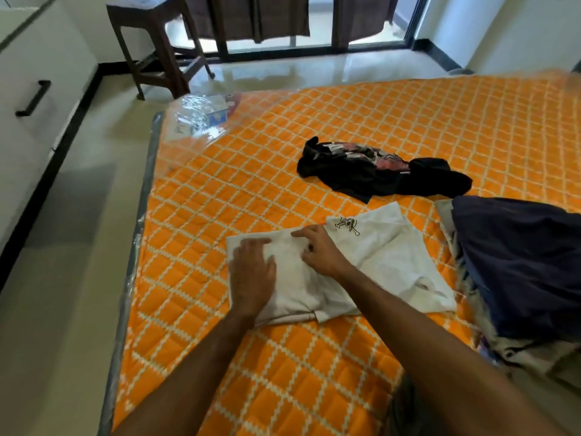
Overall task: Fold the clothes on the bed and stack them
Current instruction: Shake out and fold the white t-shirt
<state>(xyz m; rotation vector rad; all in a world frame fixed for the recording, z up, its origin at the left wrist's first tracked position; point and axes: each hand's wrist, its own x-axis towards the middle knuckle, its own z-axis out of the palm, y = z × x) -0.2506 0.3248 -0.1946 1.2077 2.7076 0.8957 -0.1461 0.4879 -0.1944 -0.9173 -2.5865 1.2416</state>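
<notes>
**Flattening the white shirt before the next fold**

Orange quilted bedding [283, 372] filled most of the view, with a pale floor and a dark stool [151, 42] beyond. Near the front edge lay the white shirt [377, 256], part folded, its skull print facing up. On its left part the left hand [251, 272] pressed flat with straight fingers. Beside it the right hand [317, 250] had its fingers curled, seemingly pinching the cloth, though the grip was hard to read. A crumpled black shirt [377, 174] waited farther back, well apart, and a navy cloth [518, 262] lay at the right. To do this step well, 1 palm should pin the fold while the other draws the cloth taut, so the edges line up without creases.
</notes>
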